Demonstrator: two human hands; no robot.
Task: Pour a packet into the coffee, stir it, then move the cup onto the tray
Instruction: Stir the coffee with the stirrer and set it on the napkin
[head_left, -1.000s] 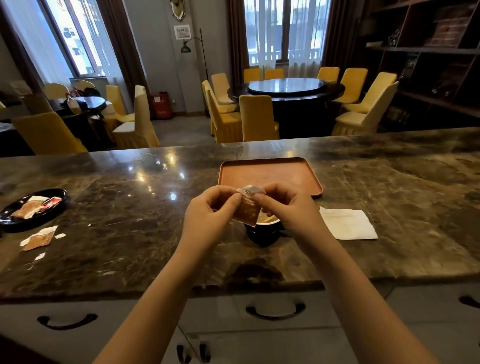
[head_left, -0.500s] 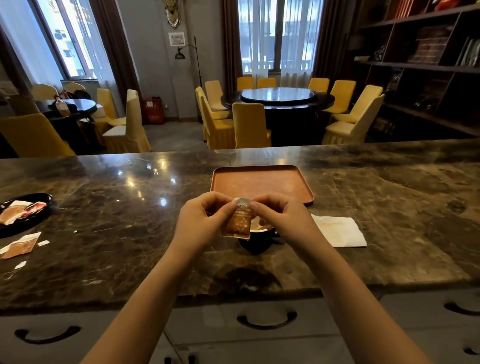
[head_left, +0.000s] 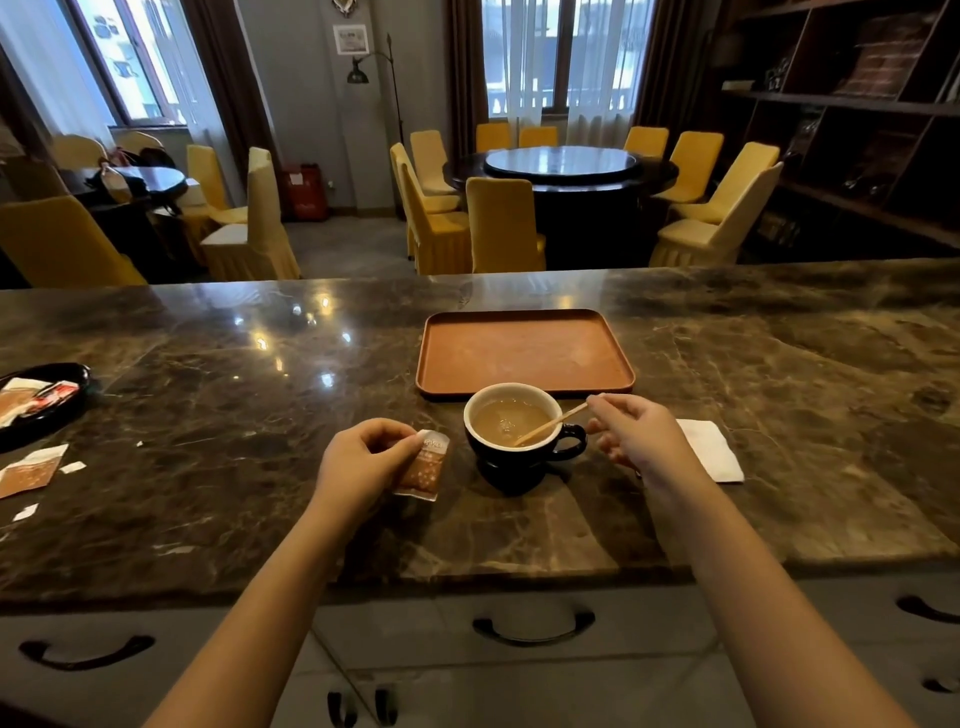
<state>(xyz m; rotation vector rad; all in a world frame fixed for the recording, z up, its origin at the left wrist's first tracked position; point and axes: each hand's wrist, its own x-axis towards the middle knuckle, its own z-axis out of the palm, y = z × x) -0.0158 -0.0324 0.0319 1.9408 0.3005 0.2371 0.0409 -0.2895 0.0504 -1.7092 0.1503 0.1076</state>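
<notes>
A black cup (head_left: 519, 457) with a white inside holds light brown coffee and stands on the marble counter (head_left: 208, 467), just in front of the orange tray (head_left: 524, 353). A wooden stir stick (head_left: 550, 425) leans in the cup. My right hand (head_left: 636, 434) pinches the stick's upper end, to the right of the cup. My left hand (head_left: 363, 462) holds a brown and white packet (head_left: 426, 465) by its top, left of the cup, with its lower end near the counter.
A white napkin (head_left: 711, 449) lies right of the cup. At the far left are a black dish (head_left: 57, 410) with packets, a used packet (head_left: 31, 470) and torn paper bits. Drawers with black handles run below the counter edge.
Both hands held the packet together over the cup before. Now they have parted: the left carries the packet down to the left, the right has taken the stir stick.
</notes>
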